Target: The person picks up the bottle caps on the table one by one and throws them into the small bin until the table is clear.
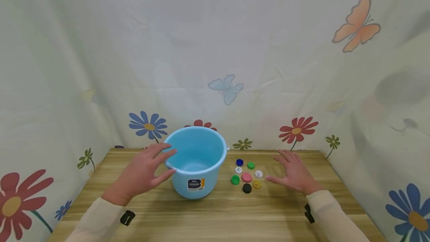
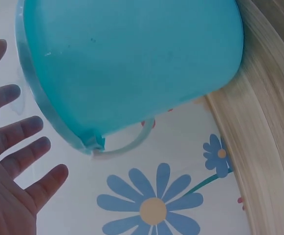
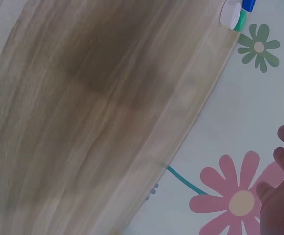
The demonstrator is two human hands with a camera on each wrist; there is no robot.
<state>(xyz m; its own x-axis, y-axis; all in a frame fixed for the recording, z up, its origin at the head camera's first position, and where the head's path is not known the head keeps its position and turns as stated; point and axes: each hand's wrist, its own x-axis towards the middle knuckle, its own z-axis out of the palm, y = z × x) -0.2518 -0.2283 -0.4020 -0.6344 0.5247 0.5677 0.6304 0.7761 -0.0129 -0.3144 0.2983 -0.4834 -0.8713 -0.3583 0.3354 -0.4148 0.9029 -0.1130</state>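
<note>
A light blue plastic bucket [image 1: 195, 178] stands upright on the wooden table, a label on its front. My left hand [image 1: 144, 171] is at the bucket's left side, fingers spread and fingertips overlapping its rim in the head view. The left wrist view shows those fingers [image 2: 27, 156] beside the rim, with the bucket's pale handle [image 2: 132, 144] hanging down. To the bucket's right lies a group of bottle caps, among them a pink cap [image 1: 246, 177], a black cap [image 1: 246, 188] and a yellow cap [image 1: 256, 184]. My right hand [image 1: 293, 173] hovers right of them, fingers extended, holding nothing.
The wooden table [image 1: 215, 219] runs back to a pale curtain [image 1: 188, 47] printed with flowers and butterflies. This curtain also encloses the left and right sides. In the right wrist view, a white cap [image 3: 230, 14] sits near the table's far edge.
</note>
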